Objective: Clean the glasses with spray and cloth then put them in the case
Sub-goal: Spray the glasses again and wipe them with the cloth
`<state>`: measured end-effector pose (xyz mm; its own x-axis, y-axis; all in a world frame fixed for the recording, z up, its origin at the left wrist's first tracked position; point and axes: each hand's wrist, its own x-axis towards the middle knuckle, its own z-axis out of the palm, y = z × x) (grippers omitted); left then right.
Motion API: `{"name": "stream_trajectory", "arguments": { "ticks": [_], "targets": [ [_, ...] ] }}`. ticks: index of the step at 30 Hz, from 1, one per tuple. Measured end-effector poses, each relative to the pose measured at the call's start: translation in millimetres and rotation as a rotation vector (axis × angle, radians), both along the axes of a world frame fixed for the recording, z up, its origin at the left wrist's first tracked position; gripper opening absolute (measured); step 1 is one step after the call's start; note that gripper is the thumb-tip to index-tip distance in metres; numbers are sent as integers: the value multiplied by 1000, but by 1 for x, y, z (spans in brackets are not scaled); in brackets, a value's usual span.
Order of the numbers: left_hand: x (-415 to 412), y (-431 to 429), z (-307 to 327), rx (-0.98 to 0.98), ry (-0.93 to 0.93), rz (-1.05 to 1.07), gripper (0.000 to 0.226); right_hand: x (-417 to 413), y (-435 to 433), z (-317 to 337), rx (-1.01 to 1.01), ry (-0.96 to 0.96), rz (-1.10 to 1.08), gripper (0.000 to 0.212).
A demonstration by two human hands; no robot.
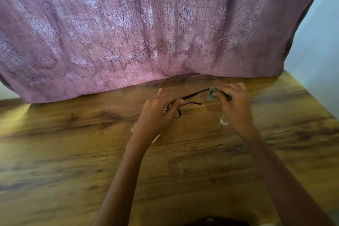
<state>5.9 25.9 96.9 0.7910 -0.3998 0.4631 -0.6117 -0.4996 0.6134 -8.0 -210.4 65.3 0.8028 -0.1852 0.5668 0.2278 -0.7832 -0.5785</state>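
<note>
My left hand (157, 113) grips the black-framed glasses (190, 95) by the front, above the wooden table (73, 143). One temple arm stretches right toward my right hand (234, 104), which pinches a small grey cloth (211, 94) around the end of that arm. The other temple arm juts out below it. A clear spray bottle (224, 121) stands on the table, mostly hidden under my right hand. A pale object (156, 138), perhaps the case, peeks out from under my left wrist; I cannot tell what it is.
A pink patterned curtain (146, 33) hangs along the table's far edge. A pale wall (319, 51) borders the right side. Bare wood stretches across the left and near parts of the table.
</note>
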Motion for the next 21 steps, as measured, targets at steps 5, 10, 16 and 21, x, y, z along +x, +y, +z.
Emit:
{"name": "stream_trajectory", "arguments": {
  "ticks": [5,10,16,21],
  "targets": [
    [4,7,0,-14,13,65,14,-3,-3,-11,134,176,-171,22],
    [9,9,5,-70,103,165,20,-13,5,-3,645,407,85,21],
    [12,-10,8,-114,178,152,23,-20,58,11,687,394,389,24],
    [16,-17,7,-173,257,229,25,-19,71,12,565,331,319,20]
  ]
}}
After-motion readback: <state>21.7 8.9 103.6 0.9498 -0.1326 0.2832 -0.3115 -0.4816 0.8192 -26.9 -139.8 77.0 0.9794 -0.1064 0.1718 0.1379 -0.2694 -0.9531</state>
